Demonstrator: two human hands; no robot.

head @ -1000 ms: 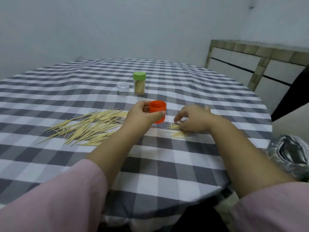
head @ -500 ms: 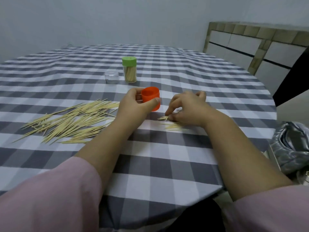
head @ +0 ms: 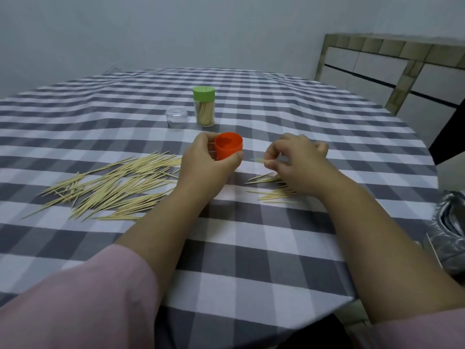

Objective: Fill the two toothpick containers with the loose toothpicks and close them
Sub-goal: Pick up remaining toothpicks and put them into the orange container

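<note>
Left hand: I am curling my left hand (head: 208, 159) round the open orange plastic cylinder (head: 228, 146), tilting its mouth toward me above the grey-and-white checked tablecloth (head: 251, 248).
Right hand: my right hand (head: 297, 157) is pinching a few pale wooden toothpicks (head: 260, 160) between thumb and forefinger, just beside the cylinder.
Small heap: the short scatter of toothpicks (head: 273, 190) is lying under my right wrist.
Big heap: the large spread of toothpicks (head: 113, 187) is waiting on my left.
Finished one: the clear container with the green cap (head: 204, 107) is standing closed, the small clear plastic cup (head: 176, 117) beside it.
Doing it well: I am aiming to keep the points aligned and slide them in lengthwise, steadying the cylinder so none catch on its rim.

Grey checked tablecloth (head: 251, 248), tiled cabinet (head: 392, 71) right, crinkled silver bag (head: 450, 233) beside table
</note>
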